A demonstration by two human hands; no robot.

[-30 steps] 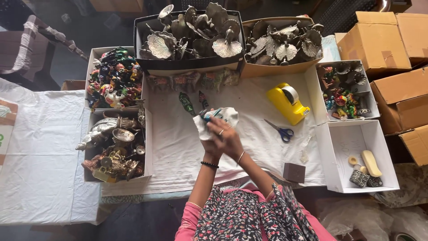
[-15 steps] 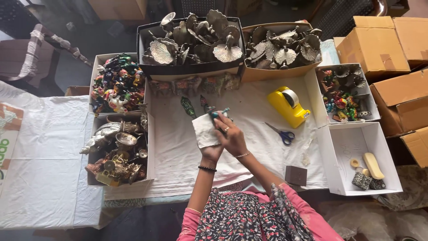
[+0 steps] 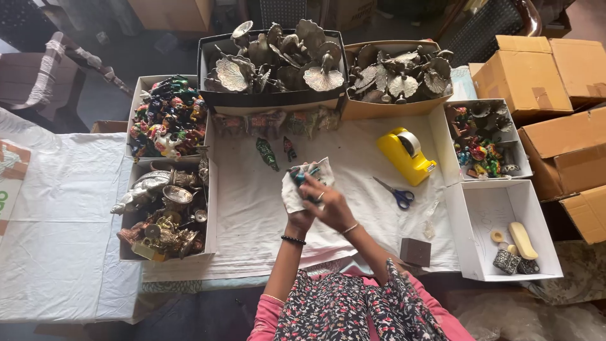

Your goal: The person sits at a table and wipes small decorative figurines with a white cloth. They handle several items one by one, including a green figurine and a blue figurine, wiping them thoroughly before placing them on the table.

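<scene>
Small brown box [image 3: 415, 251] sits near the table's front edge, bare white tablecloth [image 3: 252, 221] open to its left. Both hands over mid-table: left hand [image 3: 299, 218] closed around a white cloth [image 3: 291, 196]; right hand [image 3: 329, 207] curled over a small painted figurine [image 3: 302, 176] pressed into that cloth. Blue-handled scissors [image 3: 394, 193] lie just right, apart from the hands. Yellow tape dispenser [image 3: 404, 156] beyond. Two painted figurines [image 3: 267, 153] lie ahead; box of metal pieces [image 3: 278, 63] lines the far edge.
</scene>
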